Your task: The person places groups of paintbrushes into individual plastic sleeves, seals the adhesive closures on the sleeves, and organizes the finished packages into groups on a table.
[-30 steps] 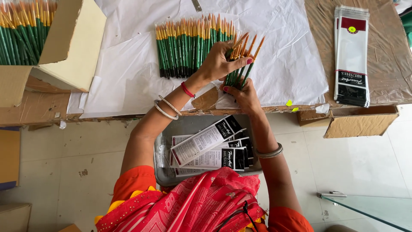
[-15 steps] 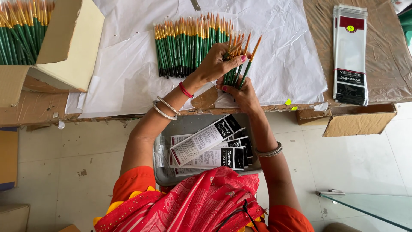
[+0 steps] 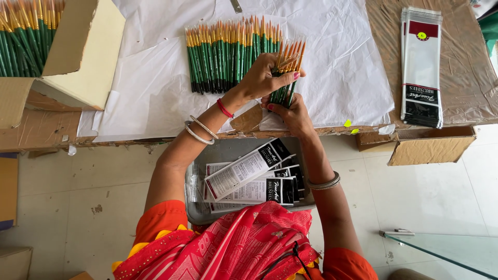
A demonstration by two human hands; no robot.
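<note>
My left hand [image 3: 267, 77] and my right hand [image 3: 289, 111] both grip a small bunch of green-handled paint brushes [image 3: 288, 66], bristle ends pointing away from me. The left hand closes over the middle of the bunch from above; the right hand holds its lower end. Just left of the bunch, a wide row of similar green brushes [image 3: 223, 54] lies on a white plastic sheet [image 3: 155, 78]. Below my arms, a grey tray [image 3: 199, 207] on my lap holds several flat black-and-white brush packets [image 3: 249, 171].
A stack of empty clear sleeves with black-and-white cards [image 3: 421, 67] lies at the right on brown cardboard. An open carton of more green brushes [image 3: 31, 36] stands at the upper left. A cardboard box [image 3: 430, 148] sits under the table edge; a glass pane corner [image 3: 446, 251] shows lower right.
The bunch in my hands has been pulled together and stood more upright, closer to the laid-out row. My left hand now wraps tighter over it.
</note>
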